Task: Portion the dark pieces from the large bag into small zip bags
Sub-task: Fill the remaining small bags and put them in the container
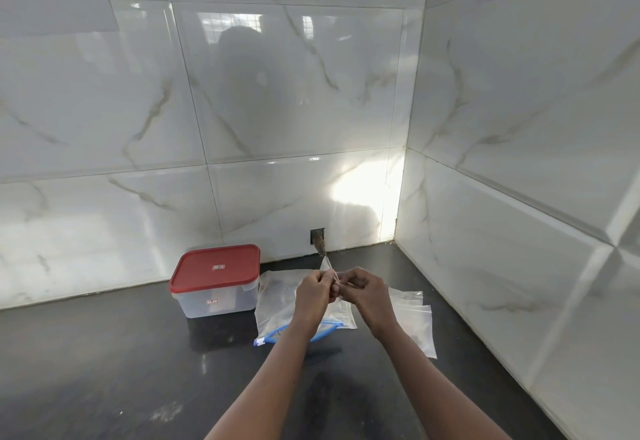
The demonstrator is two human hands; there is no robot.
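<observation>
**Both hands work the mouth of a small bag over a dark counter**

A person stands at a black stone counter set into a corner of glossy, marble-patterned wall tiles, with both bare forearms reaching in from the lower edge of the head view. The left hand and the right hand meet in mid-air just above the counter, each with its fingers curled. Each grip is clamped on the top edge of a small zip bag of clear plastic. One corner of the bag sticks up above the knuckles and its body hangs below the hands.

Directly beneath them the large bag lies flat on the counter, its blue zip strip at the near end and its far end close to the wall. Whether dark pieces sit inside it is hard to tell, since the clear plastic lies against the black surface.

To the right of the large bag, a few spare small zip bags lie overlapped on the counter, near the side wall.

To the left, just beside the large bag, stands a translucent plastic storage box closed with a red lid; it sits close to the back wall. Behind the hands, at the foot of the back wall, a small rectangular opening is cut into the tile, and a patch of bright light falls on the tiles beside the corner.
</observation>
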